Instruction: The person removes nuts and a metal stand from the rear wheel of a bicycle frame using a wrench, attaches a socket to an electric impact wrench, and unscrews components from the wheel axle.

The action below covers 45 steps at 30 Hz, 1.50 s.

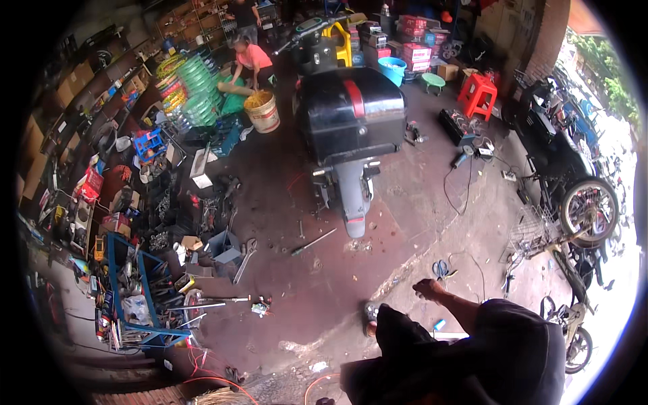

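Note:
My right hand (429,290) reaches in from the lower right with its fingers curled closed. Whether anything small is inside the fingers cannot be made out. Just beyond it on the floor lies a blue-handled cutting tool (441,268), apart from the hand. A small light-blue object (439,325) rests on the floor below my forearm. My left hand is out of the picture. Ahead stands an electric scooter (351,192) with a black top box (354,115), its grey rear fender toward me. A long screwdriver (314,241) lies on the floor to its left.
On the left are a blue metal rack (145,287) and piled tools and parts. A person in a pink top (253,57) bends over a white bucket (261,113); another person (244,17) stands behind. A red stool (478,96), corded grinder (463,156) and bicycle wheel (589,211) are right.

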Available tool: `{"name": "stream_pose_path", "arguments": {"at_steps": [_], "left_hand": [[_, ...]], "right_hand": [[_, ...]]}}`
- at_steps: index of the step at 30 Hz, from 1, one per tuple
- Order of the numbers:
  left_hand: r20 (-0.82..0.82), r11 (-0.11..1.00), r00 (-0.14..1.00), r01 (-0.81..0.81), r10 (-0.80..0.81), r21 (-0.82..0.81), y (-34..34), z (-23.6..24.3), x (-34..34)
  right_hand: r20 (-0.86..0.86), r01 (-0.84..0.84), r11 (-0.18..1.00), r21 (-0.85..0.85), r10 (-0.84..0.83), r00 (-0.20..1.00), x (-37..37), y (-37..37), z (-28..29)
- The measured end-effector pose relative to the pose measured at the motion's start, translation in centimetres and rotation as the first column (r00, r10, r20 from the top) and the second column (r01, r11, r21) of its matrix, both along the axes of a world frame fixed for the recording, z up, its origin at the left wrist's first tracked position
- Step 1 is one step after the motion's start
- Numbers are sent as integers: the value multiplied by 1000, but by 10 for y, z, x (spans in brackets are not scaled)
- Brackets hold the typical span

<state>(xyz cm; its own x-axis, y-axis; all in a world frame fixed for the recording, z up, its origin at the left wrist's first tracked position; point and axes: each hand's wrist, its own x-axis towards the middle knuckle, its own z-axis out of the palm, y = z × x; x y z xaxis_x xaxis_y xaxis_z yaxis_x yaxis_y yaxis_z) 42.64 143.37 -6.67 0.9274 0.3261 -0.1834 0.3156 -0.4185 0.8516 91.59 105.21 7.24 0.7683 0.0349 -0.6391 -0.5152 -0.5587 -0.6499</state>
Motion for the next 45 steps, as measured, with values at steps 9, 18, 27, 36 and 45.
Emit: {"name": "stream_pose_path", "arguments": {"at_steps": [9,18,27,36,45], "left_hand": [[120,956,992,-80,47,281,93,17,77],[-509,770,695,-631,508,-94,187,29,181],[-216,816,964,247,-153,523,279,230,579],[480,807,724,178,-495,564,118,575,870],[251,940,955,71,-161,332,219,438,869]], "right_hand": [[98,-9,981,196,-11,995,139,125,45],[-383,-51,981,-187,-25,924,68,132,13],[-276,338,940,-37,-335,901,65,190,86],[-245,402,912,83,-372,895,94,161,48],[-351,508,861,-35,-487,800,126,177,70]]}}
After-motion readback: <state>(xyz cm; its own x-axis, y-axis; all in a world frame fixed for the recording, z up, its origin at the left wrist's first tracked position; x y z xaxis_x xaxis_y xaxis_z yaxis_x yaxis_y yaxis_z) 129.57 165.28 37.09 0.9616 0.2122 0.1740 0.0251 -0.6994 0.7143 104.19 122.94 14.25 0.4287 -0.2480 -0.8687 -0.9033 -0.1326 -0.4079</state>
